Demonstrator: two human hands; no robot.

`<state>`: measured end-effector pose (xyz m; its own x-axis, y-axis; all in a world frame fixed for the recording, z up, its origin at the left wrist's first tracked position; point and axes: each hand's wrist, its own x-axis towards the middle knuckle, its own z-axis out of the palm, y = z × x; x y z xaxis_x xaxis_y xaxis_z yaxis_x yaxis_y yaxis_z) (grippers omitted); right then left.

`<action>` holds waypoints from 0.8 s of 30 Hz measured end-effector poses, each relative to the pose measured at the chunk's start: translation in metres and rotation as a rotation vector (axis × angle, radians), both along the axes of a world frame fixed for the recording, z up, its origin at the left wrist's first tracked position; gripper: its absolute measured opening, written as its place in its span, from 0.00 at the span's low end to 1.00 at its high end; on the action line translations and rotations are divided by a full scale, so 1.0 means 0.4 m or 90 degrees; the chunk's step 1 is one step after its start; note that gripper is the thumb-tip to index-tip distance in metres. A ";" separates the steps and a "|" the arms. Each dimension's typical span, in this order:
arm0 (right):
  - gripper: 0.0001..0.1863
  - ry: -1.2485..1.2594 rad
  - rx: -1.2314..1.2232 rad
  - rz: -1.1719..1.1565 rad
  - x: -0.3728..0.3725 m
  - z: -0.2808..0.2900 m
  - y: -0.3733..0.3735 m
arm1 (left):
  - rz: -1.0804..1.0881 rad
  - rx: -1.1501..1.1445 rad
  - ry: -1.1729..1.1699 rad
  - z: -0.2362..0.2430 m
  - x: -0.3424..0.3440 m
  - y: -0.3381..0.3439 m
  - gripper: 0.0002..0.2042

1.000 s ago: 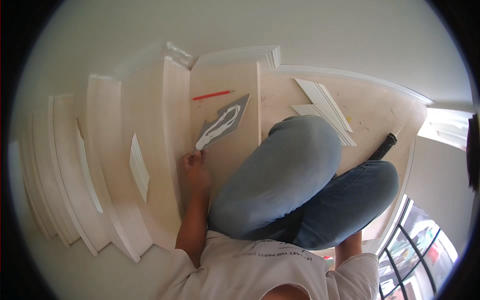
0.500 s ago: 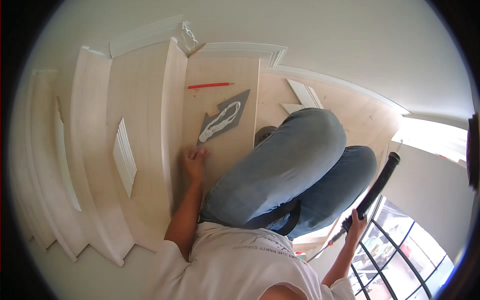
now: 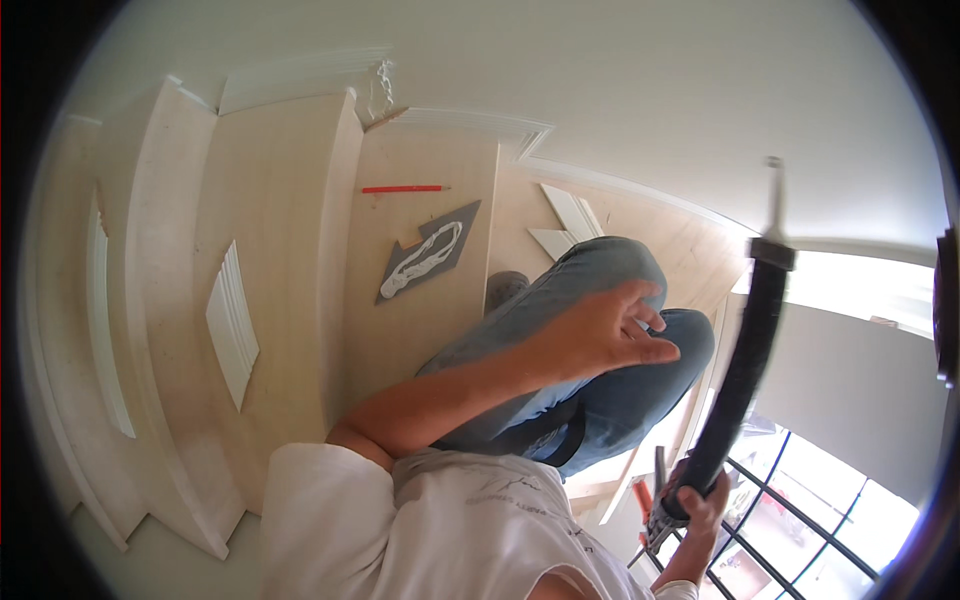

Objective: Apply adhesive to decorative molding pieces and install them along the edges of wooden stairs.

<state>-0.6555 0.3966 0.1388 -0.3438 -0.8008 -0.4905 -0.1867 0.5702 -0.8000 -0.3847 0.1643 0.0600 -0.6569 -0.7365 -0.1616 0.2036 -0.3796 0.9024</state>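
In my right hand [image 3: 703, 497] is a caulking gun [image 3: 738, 375] with a long black barrel, held near its handle at the lower right. Its pale nozzle points up past the far edge of my knees. My left hand [image 3: 612, 328] is over my bent knees, with loosely bent fingers apart and nothing in them. On the stair tread left of my legs lies a grey, arrow-like piece of trim [image 3: 467, 216], carrying a looped bead of white paste [image 3: 408, 273]. A red pencil [image 3: 405, 189] rests just beyond it.
White moulding pieces lie on the steps to the left [image 3: 232, 325] and past my knees [image 3: 572, 215]. Moulding [image 3: 480, 122] runs along the wall, beside a squiggle of white paste [image 3: 381, 88]. A black-barred window [image 3: 800, 500] is at the lower right.
My left hand has left the tread beside the grey trim and swung right over my knees. My right hand has raised the caulking gun, bringing its nozzle up into view.
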 end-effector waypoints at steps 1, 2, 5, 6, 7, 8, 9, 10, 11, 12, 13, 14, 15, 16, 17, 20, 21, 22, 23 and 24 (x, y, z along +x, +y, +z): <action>0.42 -0.047 0.029 -0.002 0.025 0.004 -0.005 | 0.000 -0.008 0.003 -0.007 -0.014 0.006 0.26; 0.38 -0.095 0.059 -0.004 0.057 0.013 -0.009 | 0.015 0.028 0.041 -0.027 -0.028 0.014 0.33; 0.29 -0.049 0.225 0.140 0.140 0.065 -0.082 | 0.031 0.184 0.132 -0.041 -0.038 0.023 0.38; 0.27 -0.030 0.246 0.204 0.144 0.054 -0.086 | 0.045 0.310 0.175 -0.043 -0.030 0.027 0.36; 0.26 0.016 0.266 0.265 0.147 0.064 -0.093 | 0.103 0.357 0.172 -0.043 -0.020 0.033 0.30; 0.26 0.020 0.291 0.286 0.158 0.078 -0.108 | 0.107 0.358 0.172 -0.045 -0.010 0.038 0.30; 0.27 -0.024 0.295 0.266 0.146 0.076 -0.095 | 0.122 0.360 0.161 -0.044 0.000 0.047 0.27; 0.29 -0.068 0.300 0.246 0.132 0.074 -0.078 | 0.138 0.362 0.149 -0.045 0.007 0.056 0.25; 0.29 -0.068 0.308 0.251 0.127 0.075 -0.074 | 0.144 0.369 0.150 -0.049 0.011 0.065 0.25; 0.32 -0.198 0.250 0.210 0.127 0.072 -0.073 | 0.176 0.398 0.172 -0.059 0.017 0.074 0.24; 0.36 -0.325 0.191 0.166 0.125 0.068 -0.069 | 0.208 0.427 0.194 -0.068 0.023 0.081 0.22; 0.36 -0.325 0.198 0.169 0.105 0.050 -0.044 | 0.214 0.433 0.195 -0.077 0.035 0.085 0.22; 0.32 -0.285 0.204 0.140 0.066 0.027 -0.002 | 0.228 0.468 0.181 -0.085 0.044 0.085 0.21; 0.28 -0.252 0.212 0.122 0.045 0.018 0.010 | 0.253 0.500 0.160 -0.089 0.063 0.086 0.20; 0.18 -0.062 0.146 0.366 0.030 0.022 0.012 | 0.264 0.506 0.162 -0.102 0.079 0.091 0.20; 0.23 0.015 0.250 0.502 0.036 0.010 0.053 | 0.307 0.509 0.161 -0.123 0.106 0.105 0.19; 0.29 -0.023 0.194 0.598 0.029 -0.015 0.072 | 0.318 0.496 0.146 -0.122 0.102 0.100 0.19; 0.28 0.085 0.308 0.651 0.038 -0.025 0.103 | 0.328 0.482 0.132 -0.127 0.095 0.096 0.19; 0.28 0.087 0.319 0.647 0.020 -0.031 0.109 | 0.324 0.492 0.135 -0.139 0.085 0.093 0.19; 0.28 0.084 0.315 0.651 0.024 -0.030 0.105 | 0.320 0.490 0.128 -0.140 0.094 0.094 0.19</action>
<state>-0.6458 0.4385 0.1269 0.2855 -0.4638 -0.8387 -0.8106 0.3500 -0.4695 -0.3470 0.2020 0.0040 -0.3594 -0.6793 -0.6399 0.6308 -0.6821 0.3699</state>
